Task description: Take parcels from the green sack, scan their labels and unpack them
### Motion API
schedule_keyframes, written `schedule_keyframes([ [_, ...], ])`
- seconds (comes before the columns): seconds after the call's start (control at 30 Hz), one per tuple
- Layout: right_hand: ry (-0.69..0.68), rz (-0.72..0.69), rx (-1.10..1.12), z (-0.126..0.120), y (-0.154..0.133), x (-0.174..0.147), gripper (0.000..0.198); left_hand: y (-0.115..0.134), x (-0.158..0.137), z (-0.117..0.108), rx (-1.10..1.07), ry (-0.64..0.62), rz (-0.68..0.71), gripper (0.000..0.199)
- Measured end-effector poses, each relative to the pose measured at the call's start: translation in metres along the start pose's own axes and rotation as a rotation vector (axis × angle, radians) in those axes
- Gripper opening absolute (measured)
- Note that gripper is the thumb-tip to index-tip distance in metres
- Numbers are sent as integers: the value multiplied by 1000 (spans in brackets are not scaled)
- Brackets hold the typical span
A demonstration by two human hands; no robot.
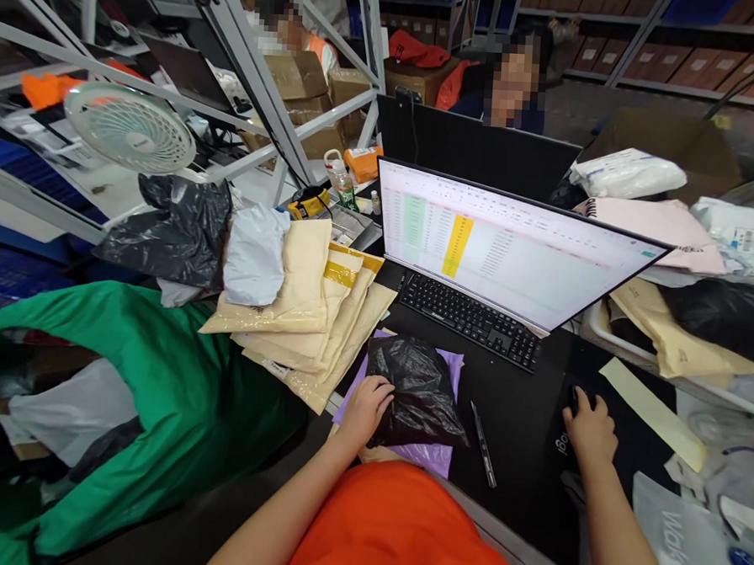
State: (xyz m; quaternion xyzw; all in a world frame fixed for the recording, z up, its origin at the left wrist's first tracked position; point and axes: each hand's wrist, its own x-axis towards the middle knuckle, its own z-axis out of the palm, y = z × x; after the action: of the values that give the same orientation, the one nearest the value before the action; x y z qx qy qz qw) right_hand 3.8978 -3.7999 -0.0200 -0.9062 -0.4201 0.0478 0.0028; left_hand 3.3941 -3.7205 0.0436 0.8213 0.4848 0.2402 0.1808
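My left hand (368, 407) lies on the left edge of a black plastic mailer bag (419, 386), fingers resting on top of it. Beneath that bag, a purple mailer bag (440, 459) sticks out at the sides and front. Off to the right, my right hand (592, 430) is wrapped over a dark computer mouse (574, 401), which it mostly covers, on a black mouse pad. Between my hands lies a black pen (483, 444). A keyboard (467, 317) sits behind, under a tilted monitor (480, 246) with a spreadsheet on it.
Padded yellow envelopes (300, 295) and a grey mailer (256, 255) are piled at the left, near a black bag (177, 230). A large green sack (183, 373) holds parcels. More parcels (658, 234) crowd the right. A fan (132, 130) stands far left; two people sit beyond.
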Motion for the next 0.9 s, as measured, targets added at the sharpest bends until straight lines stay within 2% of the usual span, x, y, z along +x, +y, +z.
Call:
schedule_keyframes([
  [0.1,-12,3,43,-4,0,3,58,2,1,-2,-6,9,4,16],
  [0.2,102,0,144,-27,-23,-6,69,7,2,-5,-71,18,3,19],
  [0.27,208,-128,270,-52,-58,-27,69,13,1,-8,-164,16,-10,19],
  [0.3,236,-273,357,-65,-81,-42,60,16,1,-9,-219,11,-20,18],
  [0.33,204,-457,447,-77,-106,-61,51,20,0,-11,-273,1,-30,17],
  [0.43,-85,-979,596,-99,-182,-120,37,27,-2,-15,-393,-48,-49,17],
  [0.5,-227,-1181,574,-100,-220,-150,35,28,-3,-20,-432,-91,-46,16],
  [0.57,-321,-1223,511,-93,-243,-166,35,26,-4,-25,-448,-146,-37,16],
  [0.63,-373,-1193,456,-86,-252,-171,36,22,-6,-29,-458,-202,-33,15],
  [0.73,-453,-1210,408,-82,-253,-171,33,15,-14,-32,-459,-300,-19,14],
  [0.9,-562,-1359,264,-84,-250,-182,30,1,-33,-20,-419,-532,94,15],
])
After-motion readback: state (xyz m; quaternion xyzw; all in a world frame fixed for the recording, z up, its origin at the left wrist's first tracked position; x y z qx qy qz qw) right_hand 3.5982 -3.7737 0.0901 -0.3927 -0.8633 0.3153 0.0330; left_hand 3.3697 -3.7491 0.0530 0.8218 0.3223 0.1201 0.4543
